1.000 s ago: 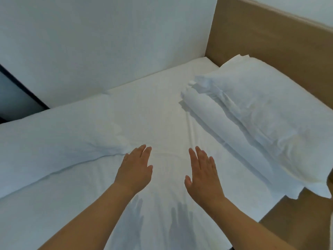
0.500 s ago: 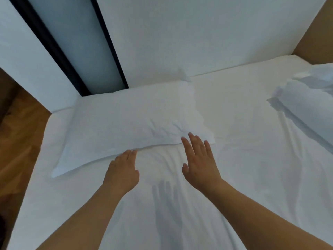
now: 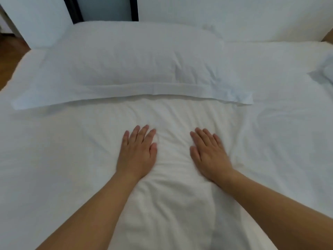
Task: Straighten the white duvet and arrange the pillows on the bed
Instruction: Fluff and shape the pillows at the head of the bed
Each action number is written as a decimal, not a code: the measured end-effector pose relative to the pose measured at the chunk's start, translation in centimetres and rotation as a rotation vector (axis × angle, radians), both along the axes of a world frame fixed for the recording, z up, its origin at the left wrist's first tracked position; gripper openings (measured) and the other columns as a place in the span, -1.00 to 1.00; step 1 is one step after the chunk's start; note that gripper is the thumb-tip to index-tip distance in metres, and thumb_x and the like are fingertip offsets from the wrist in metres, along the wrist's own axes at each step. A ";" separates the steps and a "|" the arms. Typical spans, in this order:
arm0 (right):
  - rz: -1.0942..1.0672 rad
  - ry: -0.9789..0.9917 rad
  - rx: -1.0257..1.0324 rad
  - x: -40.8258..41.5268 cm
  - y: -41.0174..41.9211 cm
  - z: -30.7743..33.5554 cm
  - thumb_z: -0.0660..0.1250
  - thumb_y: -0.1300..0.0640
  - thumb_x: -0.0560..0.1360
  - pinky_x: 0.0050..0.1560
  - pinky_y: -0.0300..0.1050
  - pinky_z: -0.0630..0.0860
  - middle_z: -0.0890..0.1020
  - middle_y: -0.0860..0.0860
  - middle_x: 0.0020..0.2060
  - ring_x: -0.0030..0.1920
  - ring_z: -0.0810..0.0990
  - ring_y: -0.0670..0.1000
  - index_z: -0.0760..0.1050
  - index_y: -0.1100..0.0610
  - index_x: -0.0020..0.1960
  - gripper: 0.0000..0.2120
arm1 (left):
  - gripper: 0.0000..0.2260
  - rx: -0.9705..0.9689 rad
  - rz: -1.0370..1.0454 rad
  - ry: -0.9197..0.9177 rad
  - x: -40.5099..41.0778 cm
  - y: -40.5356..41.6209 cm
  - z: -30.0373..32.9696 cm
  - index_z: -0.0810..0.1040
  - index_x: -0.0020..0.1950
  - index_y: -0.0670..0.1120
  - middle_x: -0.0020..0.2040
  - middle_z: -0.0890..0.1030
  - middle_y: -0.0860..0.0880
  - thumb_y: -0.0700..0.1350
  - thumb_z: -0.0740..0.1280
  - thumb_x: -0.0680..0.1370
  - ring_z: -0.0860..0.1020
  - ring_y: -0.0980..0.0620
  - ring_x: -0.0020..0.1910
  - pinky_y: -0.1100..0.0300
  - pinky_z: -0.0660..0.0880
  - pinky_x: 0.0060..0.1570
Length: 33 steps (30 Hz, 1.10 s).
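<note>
Both hands lie flat, palms down, on the white duvet (image 3: 171,204) in the middle of the frame. The left hand (image 3: 137,152) has its fingers straight and close together, pointing toward the top of the frame; the right hand (image 3: 210,154) lies just beside it, fingers also straight and slightly spread, holding nothing. Between and below the two hands the duvet bunches into a soft ridge of wrinkles, and more creases run off toward the right side of the frame. A long white pillow (image 3: 126,65) lies across the upper half of the frame, its flat hem near the fingertips but not touching them. At the far right edge, part of a second pillow (image 3: 328,71) shows. A white wall (image 3: 225,13) fills the top, with a dark-framed panel (image 3: 104,8) at upper left and wooden floor (image 3: 9,56) at the left edge.
</note>
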State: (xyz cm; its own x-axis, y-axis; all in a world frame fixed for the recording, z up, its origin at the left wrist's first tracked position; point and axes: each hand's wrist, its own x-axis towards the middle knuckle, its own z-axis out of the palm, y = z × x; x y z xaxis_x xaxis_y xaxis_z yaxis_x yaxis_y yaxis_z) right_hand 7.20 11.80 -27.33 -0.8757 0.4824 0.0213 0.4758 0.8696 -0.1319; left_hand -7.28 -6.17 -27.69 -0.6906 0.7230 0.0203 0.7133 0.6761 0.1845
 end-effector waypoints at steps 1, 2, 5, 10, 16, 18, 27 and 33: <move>0.005 -0.056 -0.001 0.3 -0.4 0.5 -0.26 -0.18 0.50 0.53 0.04 -0.06 0.17 0.00 0.54 0.54 0.09 0.03 0.13 0.01 0.55 -0.32 | -0.48 -0.032 -0.006 -0.031 -0.1 -0.3 0.6 0.16 0.56 0.06 0.57 0.16 0.02 0.13 -0.11 0.60 0.07 -0.04 0.55 -0.08 -0.08 0.51; 0.011 -0.105 0.009 0.6 -0.7 1.1 -0.29 -0.17 0.47 0.52 0.04 -0.06 0.17 0.00 0.54 0.54 0.09 0.04 0.12 0.01 0.55 -0.29 | -0.49 -0.085 -0.031 -0.082 -0.4 -0.3 1.3 0.09 0.57 0.07 0.58 0.09 0.02 0.12 -0.09 0.62 0.01 -0.04 0.56 -0.08 -0.11 0.51; 0.092 -0.089 0.074 -1.5 0.0 3.0 -0.21 -0.12 0.41 0.50 0.06 -0.06 0.33 0.04 0.44 0.47 0.23 0.06 0.31 0.04 0.44 -0.32 | -0.50 -0.244 -0.124 -0.125 -3.3 1.5 4.7 0.12 0.56 0.03 0.58 0.06 -0.01 0.06 0.06 0.62 0.01 -0.05 0.55 -0.12 -0.09 0.50; 0.064 0.039 0.241 -8.6 4.0 4.6 0.23 -0.03 0.50 0.51 0.20 -0.14 0.05 0.07 0.56 0.55 -0.01 0.12 0.05 0.03 0.56 -0.31 | -0.38 -0.154 -0.047 0.143 -8.0 4.5 8.2 0.02 0.57 -0.03 0.59 -0.05 -0.04 -0.05 0.16 0.55 -0.08 -0.10 0.56 -0.24 -0.12 0.47; 0.110 0.022 0.524 -18.8 11.4 7.0 0.38 -0.24 0.34 0.35 0.52 -0.18 -0.17 0.15 0.56 0.54 -0.13 0.28 -0.29 0.00 0.56 0.09 | 0.05 -0.301 0.140 0.396 -18.0 6.7 8.1 -0.47 0.50 0.00 0.52 -0.43 -0.08 0.14 0.37 0.44 -0.38 -0.21 0.50 -0.49 -0.19 0.33; 0.058 -0.039 0.512 -22.6 13.7 6.0 0.36 -0.29 0.32 0.38 0.48 -0.15 -0.19 0.19 0.54 0.52 -0.13 0.29 -0.40 0.04 0.53 0.16 | 0.06 -0.303 0.206 0.437 -21.8 8.7 7.8 -0.51 0.48 -0.01 0.53 -0.40 -0.13 0.14 0.36 0.45 -0.28 -0.25 0.52 -0.45 -0.18 0.34; 0.172 0.515 0.588 -32.0 18.2 -2.5 0.25 -0.02 0.29 0.04 0.05 0.18 0.46 0.16 -0.02 -0.02 0.37 0.16 0.33 0.13 0.14 -0.54 | -0.60 -0.456 0.275 0.474 -28.6 19.5 1.4 0.02 0.42 -0.52 0.41 0.24 -0.47 -0.37 -0.06 0.62 0.28 -0.42 0.39 -0.28 0.23 0.35; 0.108 0.510 0.632 -32.8 18.1 -2.3 0.21 0.06 0.36 -0.04 0.04 0.13 0.43 0.20 -0.08 -0.08 0.41 0.21 0.37 0.17 0.04 -0.70 | -0.61 -0.459 0.262 0.713 -29.2 20.0 0.3 0.05 0.43 -0.51 0.45 0.21 -0.43 -0.35 -0.05 0.63 0.26 -0.40 0.42 -0.28 0.24 0.33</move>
